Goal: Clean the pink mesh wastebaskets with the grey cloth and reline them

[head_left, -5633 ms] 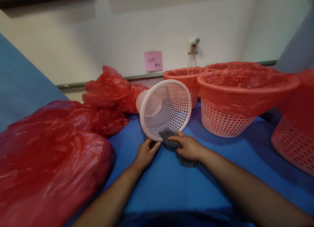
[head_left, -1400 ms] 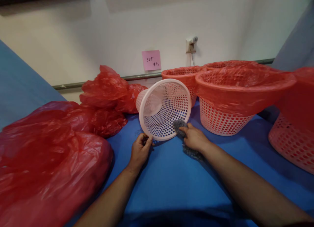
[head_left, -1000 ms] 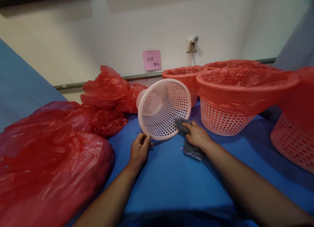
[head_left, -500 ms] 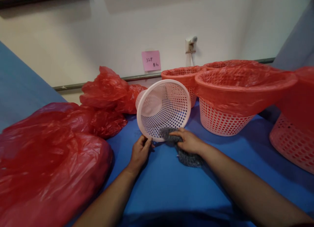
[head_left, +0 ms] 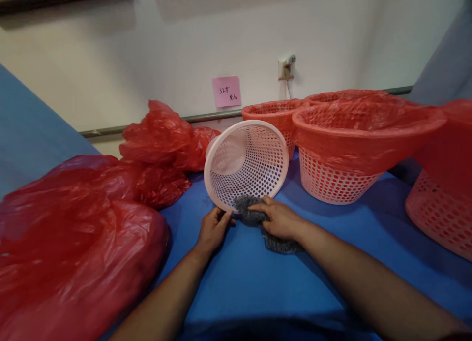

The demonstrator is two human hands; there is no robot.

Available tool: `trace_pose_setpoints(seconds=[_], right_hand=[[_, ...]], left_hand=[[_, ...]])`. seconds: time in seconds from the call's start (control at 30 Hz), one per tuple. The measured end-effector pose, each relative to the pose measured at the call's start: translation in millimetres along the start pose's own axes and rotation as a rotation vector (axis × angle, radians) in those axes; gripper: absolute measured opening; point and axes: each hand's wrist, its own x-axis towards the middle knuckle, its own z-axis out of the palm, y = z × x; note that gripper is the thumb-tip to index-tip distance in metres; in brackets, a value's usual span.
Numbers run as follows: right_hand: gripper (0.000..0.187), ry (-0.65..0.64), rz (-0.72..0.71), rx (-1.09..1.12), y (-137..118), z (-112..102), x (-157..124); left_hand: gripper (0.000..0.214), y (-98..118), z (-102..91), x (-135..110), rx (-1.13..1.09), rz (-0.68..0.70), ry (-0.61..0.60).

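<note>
A pale pink mesh basket (head_left: 246,165) lies on its side on the blue table (head_left: 258,282), its mouth facing me. My left hand (head_left: 213,230) pinches the lower rim of the basket at its left. My right hand (head_left: 279,219) is closed on a grey cloth (head_left: 254,218) and presses it against the basket's lower rim. Part of the cloth trails under my right wrist onto the table.
Heaps of red plastic bags (head_left: 73,232) fill the left side, with more crumpled bags (head_left: 162,139) behind. Pink baskets lined with red bags (head_left: 354,144) stand at the right and far right (head_left: 442,183). A pink note (head_left: 226,91) and a socket (head_left: 285,66) are on the wall.
My right hand has slid the grey cloth from the right side of the basket's rim leftward along the bottom edge. My left hand has kept its hold on the rim.
</note>
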Motion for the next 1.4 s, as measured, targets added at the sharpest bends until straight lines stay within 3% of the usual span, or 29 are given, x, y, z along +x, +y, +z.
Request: trace_pose_setpoints(seconds=[0.13, 0.2, 0.3, 0.47, 0.57, 0.73, 0.83, 0.9, 1.03, 1.13, 1.2, 1.33, 1.4], right_hand=[[0.063, 0.233, 0.339, -0.219, 23.4, -24.0, 1.5], [0.062, 0.287, 0.412, -0.263, 29.0, -30.1, 1.7], [0.064, 0.196, 0.315, -0.225, 22.6, -24.0, 1.2], [0.070, -0.020, -0.025, 0.049, 0.5, 1.7, -0.3], [0.070, -0.055, -0.064, 0.116, 2.3, 2.4, -0.2], [0.064, 0.232, 0.314, -0.158, 26.4, -24.2, 0.9], [0.062, 0.277, 0.404, -0.231, 31.1, -30.6, 1.3], [0.065, 0.196, 0.311, -0.190, 25.2, -24.3, 1.1], [0.071, 0.001, -0.013, 0.015, 5.5, 0.1, 0.4], [0.072, -0.057, -0.107, 0.117, 1.2, 7.4, 0.7], [0.071, -0.015, -0.054, 0.073, 7.1, 1.3, 1.4], [0.066, 0.191, 0.282, -0.169, 26.7, -22.9, 1.6], [0.065, 0.236, 0.378, -0.249, 30.4, -29.2, 0.9]], left_hand=[[0.035, 8.1, -5.5, -3.1, -0.024, 0.017, 0.137], [0.035, 11.7, -5.8, -4.6, -0.033, 0.034, 0.169], [0.035, 12.3, -2.5, -4.8, -0.027, 0.032, 0.137], [0.034, 2.2, 4.4, -1.4, 0.011, -0.011, -0.057], [0.033, -0.2, 2.5, -0.8, 0.020, -0.008, -0.071], [0.029, 8.5, -5.8, -3.3, -0.005, 0.026, 0.117], [0.032, 12.1, -5.8, -4.7, -0.028, 0.030, 0.126], [0.033, 10.8, -3.0, -4.9, -0.028, 0.017, 0.082], [0.036, 0.0, 2.7, -3.2, 0.003, -0.039, -0.069], [0.034, -5.5, 2.0, -1.9, 0.035, -0.048, -0.093], [0.032, -3.8, -0.4, -1.9, 0.040, -0.039, -0.052], [0.031, 7.9, -4.3, -4.1, -0.001, 0.012, 0.087], [0.032, 12.5, -3.9, -5.4, -0.019, 0.027, 0.116]])
